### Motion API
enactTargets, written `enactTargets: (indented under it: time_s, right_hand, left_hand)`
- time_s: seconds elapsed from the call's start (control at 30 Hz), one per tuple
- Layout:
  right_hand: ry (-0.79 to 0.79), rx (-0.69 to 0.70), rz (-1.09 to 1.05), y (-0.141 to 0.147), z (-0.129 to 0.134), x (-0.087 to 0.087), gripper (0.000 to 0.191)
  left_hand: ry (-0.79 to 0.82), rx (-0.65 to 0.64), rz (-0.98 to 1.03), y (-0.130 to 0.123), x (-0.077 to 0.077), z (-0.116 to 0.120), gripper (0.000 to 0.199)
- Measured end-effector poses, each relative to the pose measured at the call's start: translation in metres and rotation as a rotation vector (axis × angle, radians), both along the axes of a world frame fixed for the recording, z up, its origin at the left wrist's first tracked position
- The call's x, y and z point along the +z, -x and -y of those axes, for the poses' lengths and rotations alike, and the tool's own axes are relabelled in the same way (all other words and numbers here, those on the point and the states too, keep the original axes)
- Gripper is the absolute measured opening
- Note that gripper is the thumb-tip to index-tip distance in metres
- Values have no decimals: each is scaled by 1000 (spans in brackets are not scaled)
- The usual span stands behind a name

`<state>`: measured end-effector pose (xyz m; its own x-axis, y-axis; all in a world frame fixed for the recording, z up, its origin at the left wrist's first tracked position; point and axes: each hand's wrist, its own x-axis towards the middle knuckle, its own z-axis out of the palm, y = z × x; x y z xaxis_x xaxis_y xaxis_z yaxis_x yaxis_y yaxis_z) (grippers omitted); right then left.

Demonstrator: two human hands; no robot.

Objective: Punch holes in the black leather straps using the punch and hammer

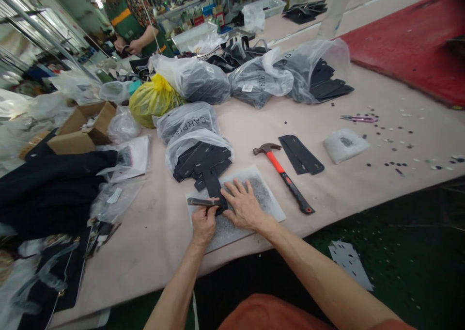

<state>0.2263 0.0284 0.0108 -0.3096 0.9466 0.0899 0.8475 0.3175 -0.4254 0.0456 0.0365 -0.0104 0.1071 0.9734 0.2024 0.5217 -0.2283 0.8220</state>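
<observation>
My left hand [204,224] is closed around a dark metal rod, which looks like a punch [198,202]; the rod's inner end is over a black strip [211,180]. The strip rests on a worn, speckled white board [271,200]. My right hand [244,205] lies flat on the board with fingers spread, its fingertips beside the strip's edge. To the right of the board is a claw hammer [281,171] with a red and black handle. Two black strips [298,151] overlap just beyond it.
An open plastic bag [198,121] spills black pieces behind the board. More filled bags [205,80], a yellow bag [154,100] and a cardboard box [85,131] stand farther back. At right are pink-handled snips [361,118], a small white packet [343,145] and scattered black bits. A person [140,34] stands across the table.
</observation>
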Motion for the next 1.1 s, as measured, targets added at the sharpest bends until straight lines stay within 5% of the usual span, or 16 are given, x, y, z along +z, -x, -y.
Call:
enactTargets:
  time_s: [0.57, 0.63, 0.77, 0.9, 1.1]
  right_hand:
    - [-47, 1, -81, -4, 2, 1, 54]
    - [-89, -80, -107, -22, 6, 2, 45]
    - [-142, -454, 21, -84, 16, 0, 38]
    - [104, -624, 35, -138, 16, -8, 26]
    - [794, -640, -942, -142, -12, 2, 10]
  left_hand:
    - [-186, -108, -302, -7, -4, -3, 21]
    - [-185, -90, -266, -6, -6, -3, 22]
    - [-161, -83, -247, -4, -8, -1, 20]
    - [-144, -100, -270, -4, -7, 1, 16]
    - [-171, -93, -267, -6, -2, 3, 15]
